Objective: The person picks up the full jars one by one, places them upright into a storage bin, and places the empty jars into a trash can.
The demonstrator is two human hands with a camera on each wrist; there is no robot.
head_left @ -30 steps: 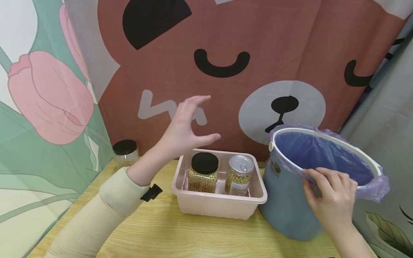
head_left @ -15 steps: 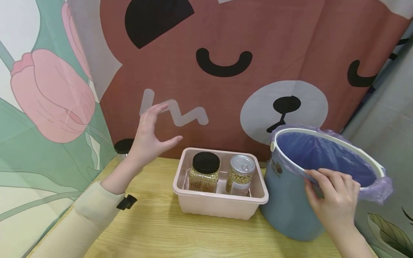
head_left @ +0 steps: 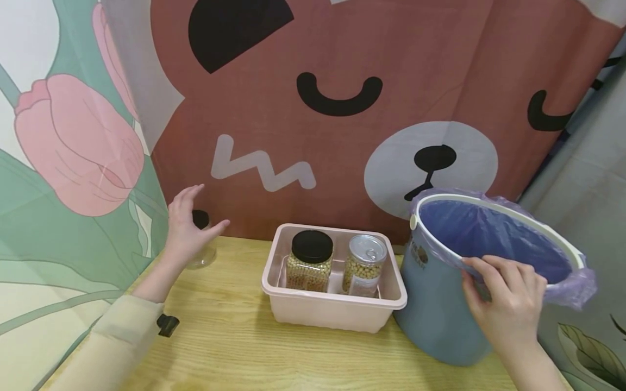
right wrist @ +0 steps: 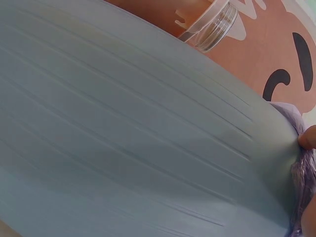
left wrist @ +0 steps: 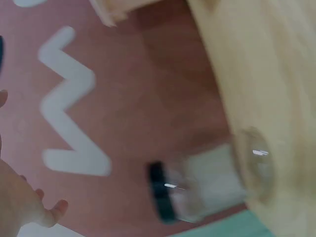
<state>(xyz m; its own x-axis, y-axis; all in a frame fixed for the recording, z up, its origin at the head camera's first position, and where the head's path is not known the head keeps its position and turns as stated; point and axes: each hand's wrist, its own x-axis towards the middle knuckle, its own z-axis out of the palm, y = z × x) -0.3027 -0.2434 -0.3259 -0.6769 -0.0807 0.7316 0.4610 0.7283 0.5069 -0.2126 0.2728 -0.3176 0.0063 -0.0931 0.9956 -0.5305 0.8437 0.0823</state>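
From the head view, our left hand (head_left: 188,231) hangs at the far left corner of the desk (head_left: 235,347), fingers (head_left: 188,193) spread and thumb out, right in front of the empty clear jar (head_left: 201,239) with the black lid. We cannot tell whether the palm touches the jar yet; nothing is gripped. Our right hand (head_left: 506,304) holds the near rim of the blue bin (head_left: 435,315), fingers curled over the edge and pinching the purple bag (head_left: 572,282) against it. The bin stands tilted toward us, just right of the pink tub (head_left: 332,312). In the tub stand a black-lidded jar of beans (head_left: 310,262) and a pull-tab can of beans (head_left: 363,265).

In the left wrist view the picture is blurred. The clear jar (left wrist: 207,185) sits near the curtain (left wrist: 123,98), its lid toward the hand, and only the fingertips (left wrist: 52,212) show at the lower left, apart from the jar.

In the right wrist view the wall of the bin (right wrist: 123,128) fills the frame; one fingertip (right wrist: 308,137) presses at the bag's edge.

We judge the risks plain. The jar is light and stands close to the desk's edge and the curtain, so a careless sweep of the spread fingers could knock it over or off. If the pinch on the rim slackens, the tilted bin could rock back or drag the bag loose.
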